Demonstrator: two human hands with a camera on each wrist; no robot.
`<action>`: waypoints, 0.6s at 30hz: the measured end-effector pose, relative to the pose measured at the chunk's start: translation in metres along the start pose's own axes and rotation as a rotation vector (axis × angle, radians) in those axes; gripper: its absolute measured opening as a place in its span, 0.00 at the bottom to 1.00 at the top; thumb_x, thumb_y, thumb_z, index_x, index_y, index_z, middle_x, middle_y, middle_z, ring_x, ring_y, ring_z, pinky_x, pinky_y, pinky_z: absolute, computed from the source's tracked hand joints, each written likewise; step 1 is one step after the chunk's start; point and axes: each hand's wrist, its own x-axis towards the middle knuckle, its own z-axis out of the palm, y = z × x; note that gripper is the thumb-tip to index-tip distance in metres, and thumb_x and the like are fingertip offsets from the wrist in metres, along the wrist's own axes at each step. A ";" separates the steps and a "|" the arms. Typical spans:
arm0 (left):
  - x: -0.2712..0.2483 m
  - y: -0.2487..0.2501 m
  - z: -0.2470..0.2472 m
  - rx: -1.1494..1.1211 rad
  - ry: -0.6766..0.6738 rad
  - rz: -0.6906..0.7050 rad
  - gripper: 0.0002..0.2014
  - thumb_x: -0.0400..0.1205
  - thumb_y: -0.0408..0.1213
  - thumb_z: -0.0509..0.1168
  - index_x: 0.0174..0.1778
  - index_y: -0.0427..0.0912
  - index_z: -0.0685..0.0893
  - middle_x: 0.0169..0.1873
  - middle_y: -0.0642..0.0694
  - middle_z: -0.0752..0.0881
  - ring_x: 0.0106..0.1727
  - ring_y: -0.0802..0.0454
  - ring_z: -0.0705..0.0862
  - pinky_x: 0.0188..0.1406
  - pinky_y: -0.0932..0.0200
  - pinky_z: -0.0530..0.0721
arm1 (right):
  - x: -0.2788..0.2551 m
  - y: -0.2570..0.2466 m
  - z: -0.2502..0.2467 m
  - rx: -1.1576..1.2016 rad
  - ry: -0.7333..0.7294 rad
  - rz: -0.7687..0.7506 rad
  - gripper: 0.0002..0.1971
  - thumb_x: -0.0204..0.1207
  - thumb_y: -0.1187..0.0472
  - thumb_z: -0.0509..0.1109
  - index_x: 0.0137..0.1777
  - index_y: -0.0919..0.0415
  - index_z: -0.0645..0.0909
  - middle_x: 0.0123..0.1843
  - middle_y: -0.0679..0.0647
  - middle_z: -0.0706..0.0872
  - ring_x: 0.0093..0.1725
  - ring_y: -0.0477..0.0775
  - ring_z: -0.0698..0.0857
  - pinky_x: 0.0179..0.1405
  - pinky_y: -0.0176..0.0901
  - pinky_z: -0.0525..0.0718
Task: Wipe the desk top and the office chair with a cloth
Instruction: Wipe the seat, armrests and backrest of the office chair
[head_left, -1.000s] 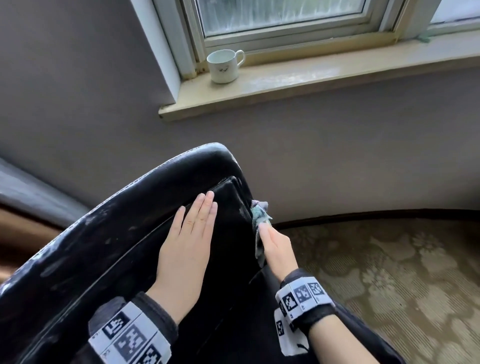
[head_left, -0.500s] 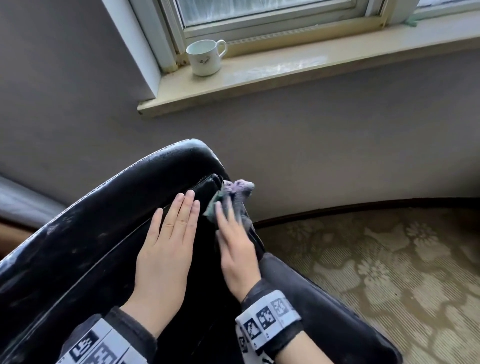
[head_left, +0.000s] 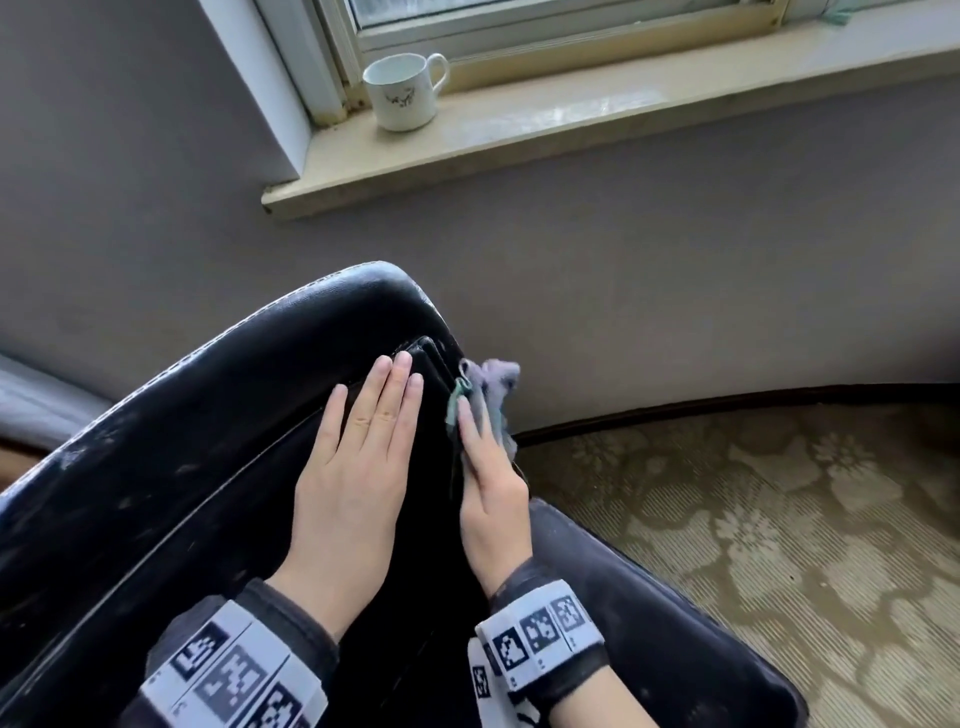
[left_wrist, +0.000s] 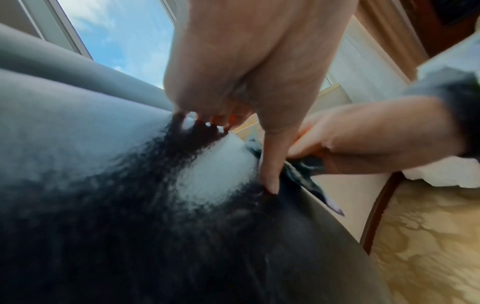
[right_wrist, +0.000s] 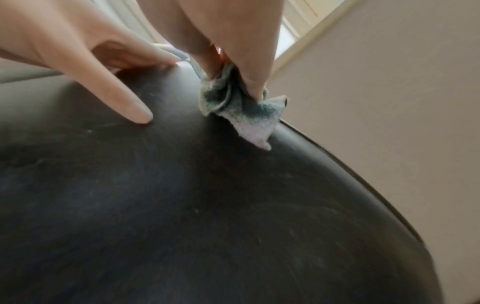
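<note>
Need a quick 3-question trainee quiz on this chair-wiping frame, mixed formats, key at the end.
1. True or false: the left hand lies flat on the black chair.
2. The cloth is held by: A) the left hand B) the right hand C) neither.
3. Fill in: the white cup stands on the ____.

Key: 1 true. 2 B. 3 windowsill.

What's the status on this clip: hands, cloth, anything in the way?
Left hand flat, steadying the black leather office chair. Right hand pinching the crumpled grey-green cloth against the chair's right edge. Nothing obstructing; white ceramic cup well off on the windowsill.
</note>
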 end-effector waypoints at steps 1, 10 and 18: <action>0.002 0.000 0.001 0.000 0.006 0.002 0.35 0.74 0.28 0.64 0.79 0.30 0.63 0.80 0.36 0.60 0.81 0.42 0.58 0.80 0.45 0.52 | 0.007 -0.005 0.001 0.004 -0.016 -0.034 0.30 0.81 0.75 0.55 0.79 0.51 0.59 0.81 0.48 0.63 0.82 0.43 0.58 0.80 0.37 0.57; 0.008 0.005 0.012 -0.012 -0.026 -0.068 0.47 0.60 0.14 0.75 0.78 0.29 0.65 0.79 0.36 0.63 0.81 0.42 0.59 0.79 0.44 0.52 | -0.023 0.102 -0.050 -0.125 -0.117 0.692 0.17 0.83 0.71 0.56 0.67 0.64 0.80 0.66 0.58 0.82 0.69 0.57 0.78 0.55 0.25 0.68; 0.008 0.005 0.012 -0.013 -0.015 -0.053 0.45 0.63 0.14 0.73 0.77 0.28 0.65 0.79 0.36 0.63 0.81 0.42 0.59 0.79 0.42 0.55 | 0.028 0.025 -0.036 0.289 -0.133 0.269 0.20 0.81 0.73 0.59 0.66 0.54 0.81 0.67 0.44 0.82 0.69 0.34 0.76 0.71 0.25 0.69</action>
